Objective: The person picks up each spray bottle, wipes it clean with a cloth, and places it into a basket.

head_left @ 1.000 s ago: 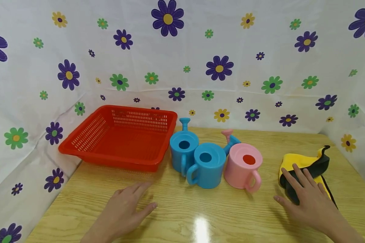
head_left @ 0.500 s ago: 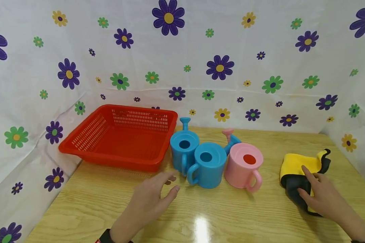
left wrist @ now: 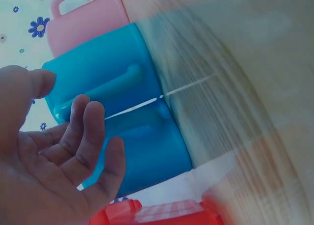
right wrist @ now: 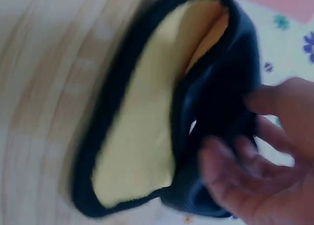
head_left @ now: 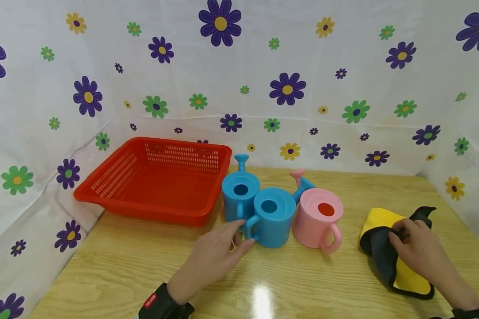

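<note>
In the head view my left hand (head_left: 219, 250) reaches to the handle of the front blue watering can (head_left: 274, 221), fingertips right at it. The left wrist view has the loosely bent fingers (left wrist: 93, 124) and the thumb spread in front of that handle. A second blue watering can (head_left: 233, 206) stands behind to the left, and a pink watering can (head_left: 313, 226) to the right. At the right, my right hand (head_left: 417, 248) pinches a folded black-and-yellow cloth (head_left: 385, 254); the right wrist view shows thumb and fingers at the cloth's dark side (right wrist: 221, 87).
A red plastic basket (head_left: 143, 208) with slotted walls sits at the back left, close beside the rear blue can. Behind the wooden table (head_left: 303, 283) hangs a white flowered sheet (head_left: 255, 57), which also runs along both sides.
My left hand has moved right and forward to the front blue can's handle. The right hand, earlier spread over the cloth, now pinches it, and the cloth's folds have shifted.
</note>
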Available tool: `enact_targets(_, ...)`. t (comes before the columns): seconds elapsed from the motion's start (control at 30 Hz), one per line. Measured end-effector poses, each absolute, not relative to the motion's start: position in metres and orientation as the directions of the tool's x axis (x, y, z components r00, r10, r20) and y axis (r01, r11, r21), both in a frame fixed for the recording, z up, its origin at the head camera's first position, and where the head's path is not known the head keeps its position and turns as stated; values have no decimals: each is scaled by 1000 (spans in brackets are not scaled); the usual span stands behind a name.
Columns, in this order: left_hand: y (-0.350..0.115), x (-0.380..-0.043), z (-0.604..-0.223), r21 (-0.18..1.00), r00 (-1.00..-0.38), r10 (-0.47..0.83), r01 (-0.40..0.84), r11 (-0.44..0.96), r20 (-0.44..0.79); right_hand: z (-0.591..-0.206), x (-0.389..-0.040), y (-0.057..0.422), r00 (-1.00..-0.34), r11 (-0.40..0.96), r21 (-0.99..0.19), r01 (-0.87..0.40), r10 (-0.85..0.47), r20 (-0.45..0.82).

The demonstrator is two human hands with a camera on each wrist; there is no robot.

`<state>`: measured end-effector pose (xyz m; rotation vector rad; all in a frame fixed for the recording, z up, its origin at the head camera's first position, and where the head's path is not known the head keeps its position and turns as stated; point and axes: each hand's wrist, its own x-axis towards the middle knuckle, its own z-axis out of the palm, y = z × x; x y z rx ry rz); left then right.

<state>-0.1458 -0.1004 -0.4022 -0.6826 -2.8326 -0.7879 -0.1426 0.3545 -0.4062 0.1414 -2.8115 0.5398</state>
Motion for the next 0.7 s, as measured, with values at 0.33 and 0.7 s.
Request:
enact_targets(0.33,-95,-161,-392,572,-873,401,485,661,277,-354,-131,295,-714,738,-591,-326,217,665)
enact_targets(0.7,-84,-145,-388,980,-944,327,106,171,45,-343,-115,245,-470,605,-313,-732,-116,875)
